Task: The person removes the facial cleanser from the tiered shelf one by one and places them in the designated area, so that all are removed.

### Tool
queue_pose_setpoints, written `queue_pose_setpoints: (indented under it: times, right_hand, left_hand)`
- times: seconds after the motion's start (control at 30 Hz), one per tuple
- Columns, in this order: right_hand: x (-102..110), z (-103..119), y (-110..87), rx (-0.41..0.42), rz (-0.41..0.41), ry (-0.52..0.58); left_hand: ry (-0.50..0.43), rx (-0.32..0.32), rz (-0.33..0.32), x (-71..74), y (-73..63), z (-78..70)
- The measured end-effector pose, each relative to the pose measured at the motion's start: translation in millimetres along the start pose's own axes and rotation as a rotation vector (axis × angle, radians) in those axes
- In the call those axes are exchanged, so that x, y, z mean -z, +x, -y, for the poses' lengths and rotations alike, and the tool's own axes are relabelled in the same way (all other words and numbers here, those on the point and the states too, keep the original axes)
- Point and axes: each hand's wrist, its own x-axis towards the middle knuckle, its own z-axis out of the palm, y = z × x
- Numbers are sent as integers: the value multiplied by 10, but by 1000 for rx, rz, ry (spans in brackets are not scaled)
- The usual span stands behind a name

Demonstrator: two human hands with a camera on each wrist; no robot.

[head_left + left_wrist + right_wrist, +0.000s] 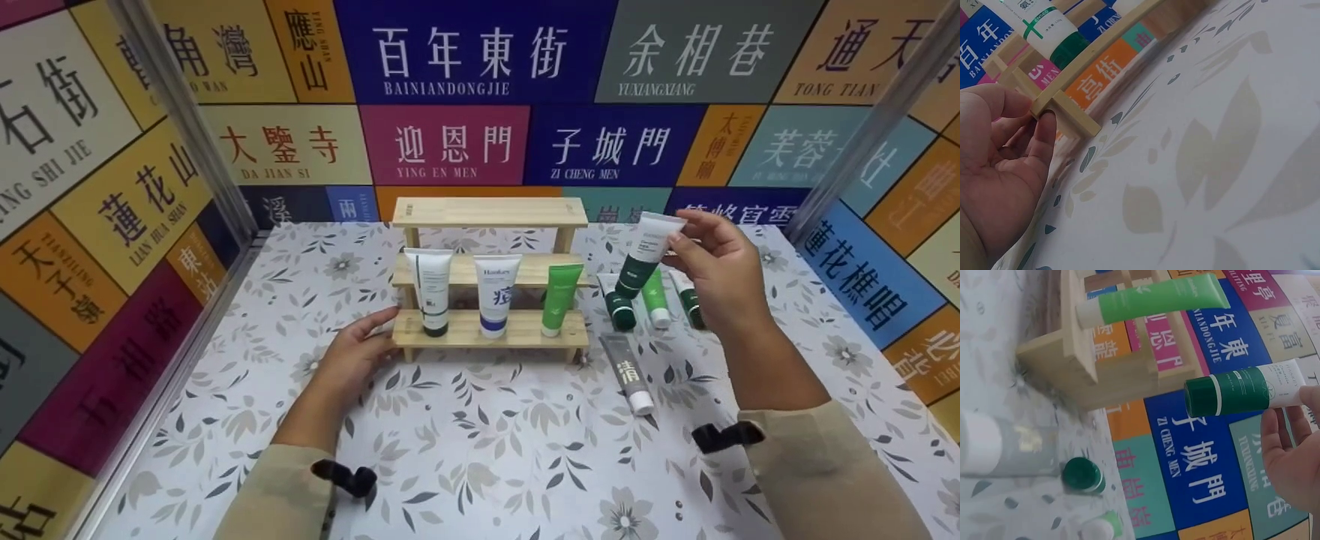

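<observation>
My right hand (720,266) pinches a white and dark green squeeze tube (646,251) by its flat crimped end, cap downward, above the tubes at the rack's right. The right wrist view shows the same tube (1247,391) held between thumb and fingers. With thumb above and fingers below, my left hand (1010,152) grips the left end of the bottom shelf of a wooden tiered rack (457,341). Three tubes stand cap-down on that shelf: a white one with a dark cap (431,289), a white and blue one (495,292) and a green one (561,300).
Right of the rack lie a dark-green-capped tube (621,311), a light green tube (656,300) and another dark-green-capped tube (691,304). Nearer me is a grey tube (626,367) with a white cap. A floral cloth (487,450) covers the table; sign-printed panels (480,142) enclose it.
</observation>
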Motion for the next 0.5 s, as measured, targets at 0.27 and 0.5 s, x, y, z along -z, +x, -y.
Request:
queue_pose_setpoints:
  times: [0.27,0.5]
  right_hand:
    - [331,-159,-189,-68,-83,0]
    - [551,-297,-250,-54,-95,27]
  left_hand:
    - [-9,-18,10,-12,-5,7]
    - [-8,-24,7,0,2,14]
